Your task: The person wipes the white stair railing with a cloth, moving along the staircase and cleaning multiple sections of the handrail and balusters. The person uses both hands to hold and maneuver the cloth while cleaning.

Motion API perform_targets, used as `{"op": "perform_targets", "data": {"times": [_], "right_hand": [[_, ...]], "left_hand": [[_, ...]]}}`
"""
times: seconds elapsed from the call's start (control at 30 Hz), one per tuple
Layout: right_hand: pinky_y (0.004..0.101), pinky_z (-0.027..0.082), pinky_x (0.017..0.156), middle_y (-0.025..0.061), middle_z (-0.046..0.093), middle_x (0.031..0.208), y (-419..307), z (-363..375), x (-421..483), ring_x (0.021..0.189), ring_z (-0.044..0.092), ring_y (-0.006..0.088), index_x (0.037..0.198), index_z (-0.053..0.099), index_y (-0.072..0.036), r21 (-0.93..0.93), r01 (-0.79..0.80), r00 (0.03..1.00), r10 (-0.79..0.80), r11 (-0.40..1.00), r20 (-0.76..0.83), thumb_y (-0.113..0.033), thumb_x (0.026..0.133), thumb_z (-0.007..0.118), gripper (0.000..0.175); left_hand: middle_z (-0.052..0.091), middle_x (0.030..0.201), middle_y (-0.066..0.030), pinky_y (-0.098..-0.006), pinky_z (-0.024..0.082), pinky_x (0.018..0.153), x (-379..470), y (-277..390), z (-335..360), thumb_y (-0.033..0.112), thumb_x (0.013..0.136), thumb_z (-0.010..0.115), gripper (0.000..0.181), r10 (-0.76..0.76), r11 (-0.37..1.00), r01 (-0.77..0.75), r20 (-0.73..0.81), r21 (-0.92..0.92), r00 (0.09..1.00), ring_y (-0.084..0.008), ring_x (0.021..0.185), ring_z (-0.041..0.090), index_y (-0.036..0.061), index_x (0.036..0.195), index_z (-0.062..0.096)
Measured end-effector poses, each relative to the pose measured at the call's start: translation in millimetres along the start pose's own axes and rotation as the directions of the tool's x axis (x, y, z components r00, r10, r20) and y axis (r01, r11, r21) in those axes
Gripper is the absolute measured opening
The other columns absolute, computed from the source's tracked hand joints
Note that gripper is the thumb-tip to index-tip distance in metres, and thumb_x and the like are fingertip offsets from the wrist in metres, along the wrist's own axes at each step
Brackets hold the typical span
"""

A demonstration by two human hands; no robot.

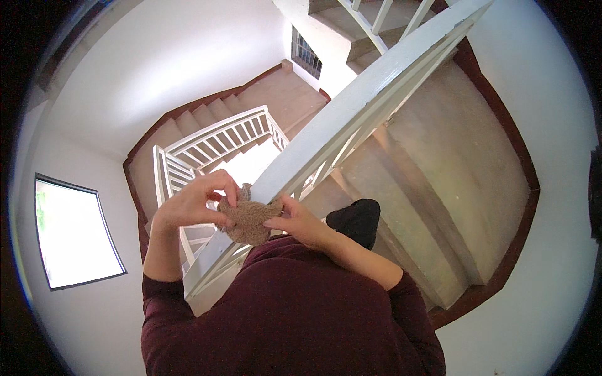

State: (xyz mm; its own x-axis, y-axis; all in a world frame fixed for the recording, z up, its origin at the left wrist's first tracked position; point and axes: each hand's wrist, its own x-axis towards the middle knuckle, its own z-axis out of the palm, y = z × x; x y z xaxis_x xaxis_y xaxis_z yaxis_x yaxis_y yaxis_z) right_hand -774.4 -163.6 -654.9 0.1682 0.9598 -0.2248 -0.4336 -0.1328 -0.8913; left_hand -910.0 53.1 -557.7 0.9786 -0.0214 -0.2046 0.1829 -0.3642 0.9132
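Observation:
A small brown, fuzzy cloth [249, 222] lies bunched over the pale painted handrail [329, 117] in front of my torso. My left hand [200, 199] pinches its left side between thumb and fingers. On the cloth's right edge, my right hand [296, 221] has a grip with thumb and forefinger. A greyish bit of fabric [246, 190] sticks up at the cloth's upper edge. The undersides of the cloth and of my fingers are hidden.
Concrete steps [414, 249] descend on the right, with my black shoe [356, 221] there. Beyond the rail, a white balustrade [216, 136] surrounds the open stairwell, with lower steps [188, 122] past it. A bright window [75, 232] is in the left wall.

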Motion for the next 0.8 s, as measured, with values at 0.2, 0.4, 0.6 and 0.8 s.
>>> {"op": "perform_targets", "data": {"times": [0.2,0.4,0.6,0.8], "right_hand": [[0.0354,0.043,0.104,0.0120,0.049,0.132,-46,-15,-25,0.122,0.051,0.0213,0.144,0.034,0.001,-0.205,0.391,0.774,-0.441,0.897,-0.455,-0.003,0.090,0.060,0.060],[0.0353,0.043,0.104,0.0124,0.048,0.133,-95,-56,-8,0.120,0.051,0.0222,0.140,0.037,0.003,-0.262,0.654,0.519,-0.673,0.710,-0.528,-0.003,0.093,0.055,0.051],[0.0327,0.047,0.097,0.0095,0.059,0.117,-27,-26,-4,0.110,0.056,0.0182,0.127,0.048,0.001,0.031,0.303,0.896,-0.274,0.952,-0.349,-0.006,0.090,0.059,0.038],[0.0311,0.048,0.092,0.0071,0.059,0.111,15,-8,4,0.105,0.057,0.0144,0.118,0.051,0.002,0.025,0.154,0.988,-0.153,0.988,-0.034,-0.003,0.089,0.061,0.032]], "left_hand": [[0.053,0.115,-0.0028,-0.0323,0.055,0.089,57,35,5,0.012,0.072,0.083,0.035,0.266,0.962,-0.243,-0.218,0.129,0.939,-0.0155,0.105,0.056,0.0086,0.098,0.060],[0.052,0.115,-0.0035,-0.0339,0.051,0.094,127,56,14,0.008,0.074,0.080,0.035,0.367,0.924,-0.383,-0.236,-0.022,0.900,-0.0148,0.108,0.054,0.0074,0.101,0.058],[0.054,0.105,-0.0003,-0.0369,0.053,0.093,64,2,18,0.008,0.070,0.079,0.031,0.154,0.978,-0.176,-0.185,-0.108,0.970,-0.0153,0.104,0.056,0.0100,0.094,0.059],[0.054,0.101,0.0016,-0.0348,0.052,0.087,5,-15,14,0.011,0.064,0.087,0.035,0.105,0.983,-0.116,-0.083,-0.142,0.991,-0.0133,0.097,0.055,0.0132,0.090,0.064]]}}
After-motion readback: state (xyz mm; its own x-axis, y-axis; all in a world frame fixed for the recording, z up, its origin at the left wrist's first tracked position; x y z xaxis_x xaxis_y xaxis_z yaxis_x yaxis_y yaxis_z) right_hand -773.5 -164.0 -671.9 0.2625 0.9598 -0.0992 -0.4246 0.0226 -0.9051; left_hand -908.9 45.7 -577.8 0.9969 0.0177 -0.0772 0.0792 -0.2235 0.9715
